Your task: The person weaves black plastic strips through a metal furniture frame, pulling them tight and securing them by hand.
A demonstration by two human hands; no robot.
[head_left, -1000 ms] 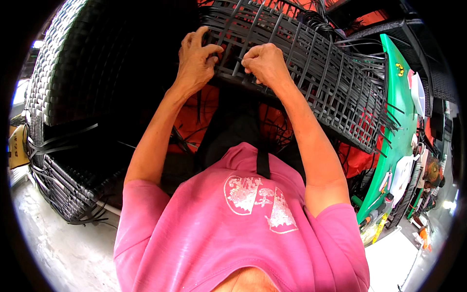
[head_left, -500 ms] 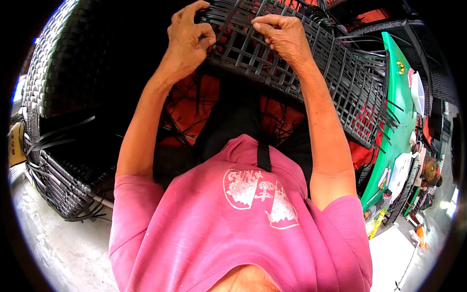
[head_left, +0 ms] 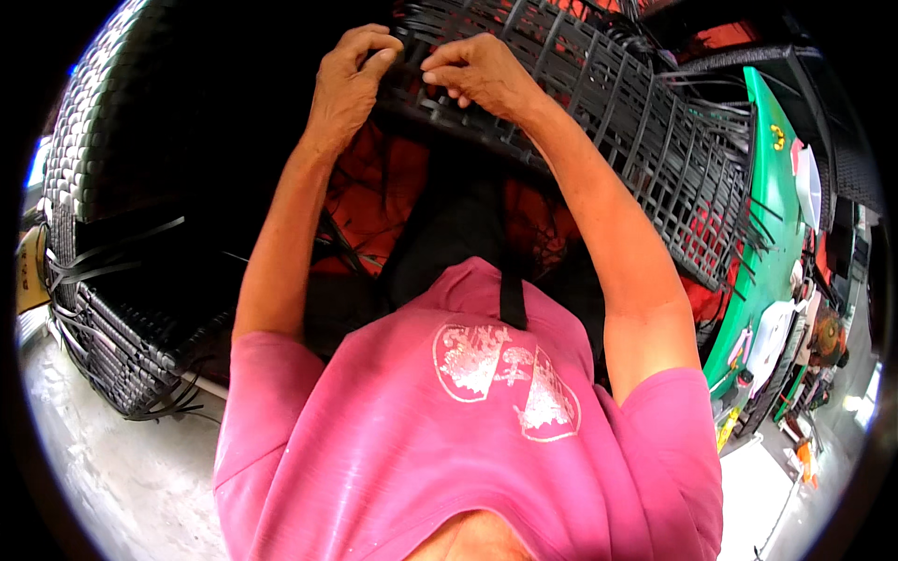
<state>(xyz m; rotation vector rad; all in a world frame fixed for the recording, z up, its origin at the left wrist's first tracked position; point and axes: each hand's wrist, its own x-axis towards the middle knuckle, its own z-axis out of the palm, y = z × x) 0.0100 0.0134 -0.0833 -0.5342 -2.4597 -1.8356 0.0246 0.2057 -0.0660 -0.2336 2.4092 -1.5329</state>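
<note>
A black open-weave panel of flat plastic strips (head_left: 617,112) slants across the top of the view, from upper middle down to the right. At its left end my left hand (head_left: 348,89) is closed, thumb and forefinger pinched together by the panel's dark edge. Just right of it, my right hand (head_left: 482,79) is over the weave, with thumb and forefinger pressed together and the other fingers curled. The two hands' fingertips are a short gap apart. Whatever lies in either pinch is too dark and small to make out.
A large dark woven piece (head_left: 89,122) rises at the left, with loose strips (head_left: 122,245) sticking out. A green board (head_left: 739,318) stands at the right, beside scattered small items. Red sheeting (head_left: 369,220) with black strip ends lies below the panel.
My right hand has moved left along the panel, closer to my left hand. My left hand has shifted slightly down, and its thumb and forefinger have come together.
</note>
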